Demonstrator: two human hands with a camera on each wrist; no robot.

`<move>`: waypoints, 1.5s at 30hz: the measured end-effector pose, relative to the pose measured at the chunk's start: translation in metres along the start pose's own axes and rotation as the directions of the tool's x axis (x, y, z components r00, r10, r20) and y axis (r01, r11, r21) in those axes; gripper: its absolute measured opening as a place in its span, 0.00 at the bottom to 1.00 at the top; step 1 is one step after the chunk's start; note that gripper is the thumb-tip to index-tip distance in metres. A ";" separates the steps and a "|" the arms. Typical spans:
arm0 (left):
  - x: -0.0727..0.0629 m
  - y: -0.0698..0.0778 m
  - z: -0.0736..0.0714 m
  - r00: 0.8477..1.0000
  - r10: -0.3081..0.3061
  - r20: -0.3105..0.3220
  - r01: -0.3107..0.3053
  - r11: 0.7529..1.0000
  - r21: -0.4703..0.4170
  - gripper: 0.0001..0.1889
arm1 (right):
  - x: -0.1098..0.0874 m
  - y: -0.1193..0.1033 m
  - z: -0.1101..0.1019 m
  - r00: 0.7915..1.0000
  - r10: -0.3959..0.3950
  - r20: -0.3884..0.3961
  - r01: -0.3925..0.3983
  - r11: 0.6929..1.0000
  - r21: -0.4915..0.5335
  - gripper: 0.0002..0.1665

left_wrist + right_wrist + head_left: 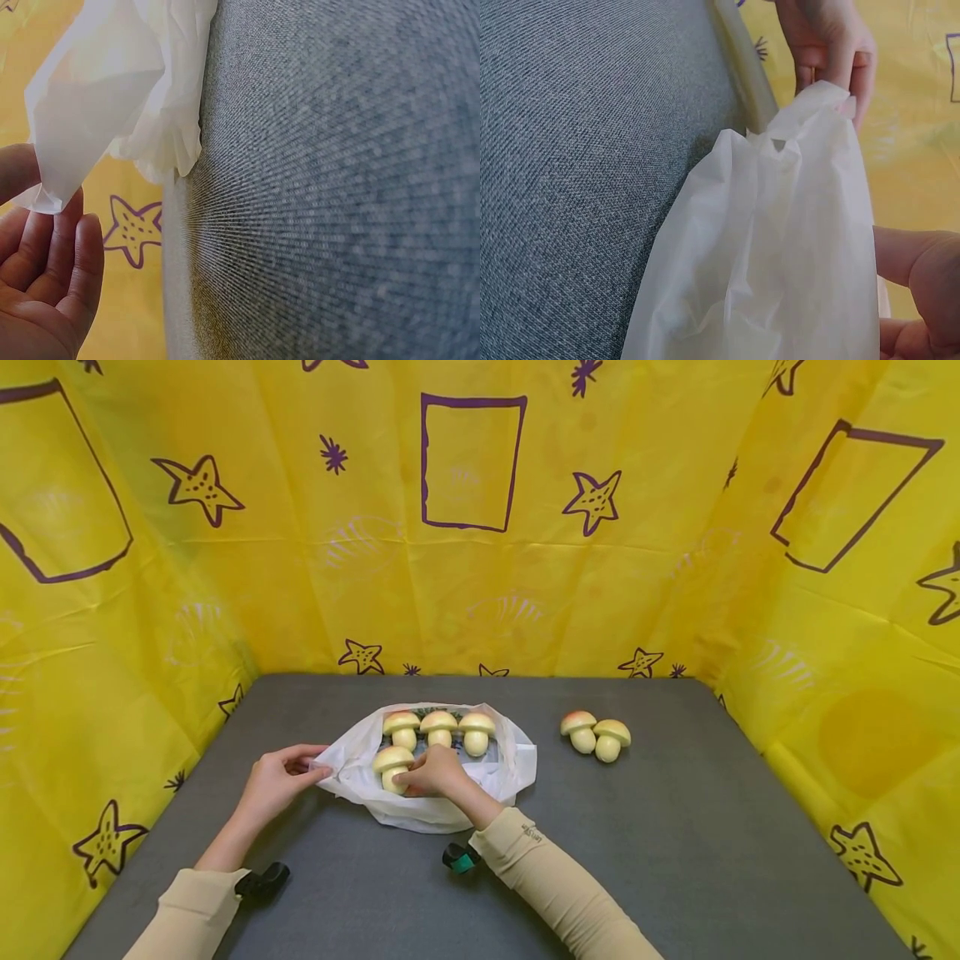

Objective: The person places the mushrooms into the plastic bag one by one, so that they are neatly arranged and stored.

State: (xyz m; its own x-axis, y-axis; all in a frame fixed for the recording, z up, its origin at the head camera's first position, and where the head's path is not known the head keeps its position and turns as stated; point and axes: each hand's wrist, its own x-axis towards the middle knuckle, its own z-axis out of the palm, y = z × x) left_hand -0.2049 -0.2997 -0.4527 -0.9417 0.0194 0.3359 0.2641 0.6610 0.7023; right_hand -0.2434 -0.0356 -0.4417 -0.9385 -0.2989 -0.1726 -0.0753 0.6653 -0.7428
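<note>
While my left hand pinches the left edge of the white bag between thumb and fingers, its film creases readily: thin, soft, likely light and easily torn, best held by a gathered fold of rim. Next, inside the bag's mouth, the front mushroom, cap up; my right hand pinches its pale stem. Glossy cap suggests a firm, light, slightly slippery piece; stem just under the cap looks the surest hold. Behind, a row of three mushrooms, similar shape. On my right cuff, small dark lettering I cannot read surely. Farther right, outside the bag, two mushrooms touch on the grey table; no label legible.
</note>
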 end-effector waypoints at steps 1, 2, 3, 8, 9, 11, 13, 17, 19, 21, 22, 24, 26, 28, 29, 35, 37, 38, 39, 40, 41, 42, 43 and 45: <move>0.000 0.000 0.000 1.000 -0.001 0.000 0.001 1.000 0.000 0.16 | 0.000 0.000 0.000 1.000 0.002 0.002 -0.002 1.000 0.012 0.17; 0.000 0.000 0.000 1.000 -0.002 0.000 0.002 1.000 0.001 0.16 | 0.000 0.000 0.001 1.000 0.005 0.001 -0.005 1.000 0.026 0.17; 0.000 0.000 0.000 1.000 -0.004 0.000 0.004 1.000 0.002 0.16 | 0.000 0.000 0.001 1.000 0.004 0.000 -0.004 0.999 0.032 0.16; -0.001 0.001 0.000 1.000 -0.005 0.000 0.005 1.000 0.007 0.17 | 0.000 -0.001 0.000 1.000 0.004 -0.008 -0.004 1.000 0.029 0.16; -0.001 0.001 0.001 1.000 -0.005 0.000 0.005 1.000 0.008 0.17 | -0.001 -0.001 0.000 1.000 0.003 -0.006 -0.003 1.000 0.026 0.16; -0.001 0.001 0.001 1.000 -0.003 0.000 0.003 1.000 0.009 0.17 | -0.002 -0.001 -0.002 1.000 0.001 -0.001 -0.001 1.000 0.030 0.16; -0.001 0.001 0.001 1.000 0.000 -0.001 0.000 1.000 0.008 0.17 | -0.003 -0.001 -0.003 1.000 -0.001 0.008 0.000 0.999 0.045 0.16; -0.001 0.001 0.001 1.000 0.002 -0.002 -0.002 1.000 0.010 0.17 | -0.005 0.001 -0.005 1.000 -0.005 0.019 0.004 0.998 0.069 0.15; -0.002 0.001 0.000 1.000 0.002 0.000 -0.002 1.000 0.011 0.17 | -0.006 0.003 -0.007 1.000 -0.012 0.024 0.010 0.997 0.073 0.14; -0.002 0.001 0.000 1.000 0.000 0.002 0.000 1.000 0.010 0.17 | -0.008 0.003 -0.010 0.999 -0.020 0.034 0.017 0.996 0.092 0.14; -0.002 0.001 0.000 1.000 -0.001 0.003 0.001 1.000 0.011 0.17 | -0.009 0.004 -0.012 0.999 -0.027 0.039 0.023 0.995 0.095 0.14; -0.002 0.001 0.000 1.000 -0.005 0.004 0.005 1.000 0.010 0.17 | -0.012 0.004 -0.016 0.998 -0.046 0.051 0.040 0.992 0.117 0.14; -0.002 0.001 0.000 1.000 -0.009 0.005 0.009 1.000 0.007 0.17 | -0.015 0.004 -0.019 0.996 -0.061 0.064 0.051 0.987 0.151 0.15; -0.002 0.001 0.000 1.000 -0.015 0.008 0.015 1.000 0.006 0.18 | -0.017 0.005 -0.023 0.995 -0.076 0.069 0.063 0.982 0.176 0.15; -0.002 0.001 0.000 1.000 -0.018 0.009 0.018 1.000 0.005 0.18 | -0.018 0.007 -0.025 0.994 -0.081 0.073 0.065 0.977 0.203 0.16; -0.003 0.001 0.000 1.000 -0.026 0.016 0.026 1.000 0.004 0.18 | -0.022 0.012 -0.038 0.985 -0.161 0.061 0.138 0.951 0.277 0.16; -0.003 0.001 0.000 1.000 -0.023 0.015 0.023 1.000 0.002 0.18 | -0.024 0.013 -0.044 0.982 -0.185 0.043 0.166 0.947 0.274 0.15; -0.003 0.001 0.000 1.000 -0.021 0.014 0.021 1.000 -0.001 0.18 | -0.025 0.014 -0.047 0.980 -0.195 0.034 0.178 0.944 0.279 0.16; -0.003 0.002 0.000 1.000 -0.019 0.013 0.019 1.000 -0.003 0.18 | -0.025 0.014 -0.051 0.979 -0.202 0.027 0.186 0.942 0.277 0.16; -0.003 0.002 0.000 1.000 -0.017 0.012 0.017 1.000 -0.006 0.18 | -0.026 0.015 -0.054 0.979 -0.205 0.022 0.191 0.942 0.277 0.16; -0.003 0.002 0.000 1.000 -0.014 0.011 0.014 1.000 -0.005 0.18 | -0.027 0.016 -0.058 0.978 -0.207 0.017 0.194 0.942 0.274 0.17; -0.003 0.002 0.000 1.000 -0.011 0.010 0.011 1.000 -0.007 0.18 | -0.028 0.017 -0.061 0.978 -0.208 0.014 0.196 0.943 0.268 0.17; -0.003 0.002 0.000 1.000 -0.009 0.009 0.009 1.000 -0.008 0.18 | -0.029 0.018 -0.064 0.977 -0.212 0.009 0.202 0.944 0.263 0.17; -0.003 0.001 0.000 1.000 -0.006 0.008 0.006 1.000 -0.010 0.18 | -0.030 0.021 -0.070 0.977 -0.213 -0.003 0.206 0.944 0.256 0.18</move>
State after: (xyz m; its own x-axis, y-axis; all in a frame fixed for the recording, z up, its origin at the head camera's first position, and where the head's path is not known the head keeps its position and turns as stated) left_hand -0.2020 -0.2986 -0.4526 -0.9449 0.0216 0.3266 0.2605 0.6537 0.7105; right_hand -0.2401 0.0351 -0.4064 -0.9019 -0.4318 -0.0087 -0.1786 0.3911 -0.9028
